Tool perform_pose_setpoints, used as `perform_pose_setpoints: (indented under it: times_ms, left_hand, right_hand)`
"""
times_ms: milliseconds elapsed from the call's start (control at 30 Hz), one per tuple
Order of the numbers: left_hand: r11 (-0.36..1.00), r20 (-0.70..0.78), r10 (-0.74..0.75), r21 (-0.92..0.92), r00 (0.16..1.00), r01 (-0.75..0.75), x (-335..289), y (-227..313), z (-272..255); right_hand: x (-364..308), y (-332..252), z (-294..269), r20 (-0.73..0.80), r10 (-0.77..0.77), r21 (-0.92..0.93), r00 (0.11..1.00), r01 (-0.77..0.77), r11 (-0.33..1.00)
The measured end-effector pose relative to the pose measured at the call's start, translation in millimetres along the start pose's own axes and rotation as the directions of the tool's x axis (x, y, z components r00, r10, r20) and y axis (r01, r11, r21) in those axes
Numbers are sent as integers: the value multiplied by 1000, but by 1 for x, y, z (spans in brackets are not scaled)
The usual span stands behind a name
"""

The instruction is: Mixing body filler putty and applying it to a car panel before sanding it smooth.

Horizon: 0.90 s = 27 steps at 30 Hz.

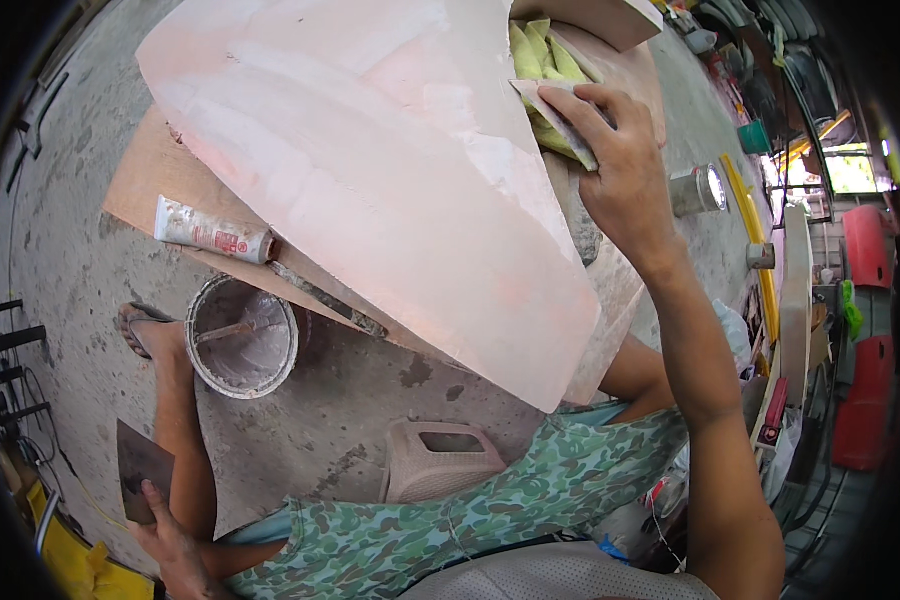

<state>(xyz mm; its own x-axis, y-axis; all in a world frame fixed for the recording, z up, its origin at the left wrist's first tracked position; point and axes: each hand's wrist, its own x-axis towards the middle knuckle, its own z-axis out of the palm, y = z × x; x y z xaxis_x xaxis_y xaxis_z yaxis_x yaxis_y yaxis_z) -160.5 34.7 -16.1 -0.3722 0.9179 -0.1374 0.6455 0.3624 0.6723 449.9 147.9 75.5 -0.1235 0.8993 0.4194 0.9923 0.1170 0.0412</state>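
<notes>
A large panel (400, 190) coated in white and pinkish filler slants across the middle in front of me. My right hand (625, 170) reaches to its far right edge, fingers closed on a thin pale flat piece (560, 118). That piece lies against a crumpled yellow-green cloth (540, 50), partly covering it. Down at the lower left, my left hand (167, 545) grips a thin dark rectangular plate (145, 468) by its lower edge, apart from the panel. Whether the right hand also grips the cloth is hidden.
Under the panel, a brown board (135, 190) carries a squeezed white tube (205, 228). Close by stands a filler-smeared bucket (295, 345) with a stick inside. A beige plastic stool (440, 465) is near my legs. A can (698, 190) and yellow bar (750, 240) are at right.
</notes>
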Motion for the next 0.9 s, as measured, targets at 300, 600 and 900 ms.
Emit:
perform_pose_setpoints:
  times_ms: [300, 600, 900]
  left_hand:
    - [1000, 19, -20, -19, 1000, 20, 0, 0, -1]
    - [997, 22, -31, -74, 999, 32, -4, 7, 4]
    - [995, 70, 12, -98, 997, -5, -4, 2, 8]
  right_hand:
    - [-2, -6, 2, 25, -16, 44, 1000, 15, 999]
    - [-4, -11, -4, 54, -97, 135, 994, 89, 987]
    - [-8, 13, -12, -15, -85, 153, 996, 86, 984]
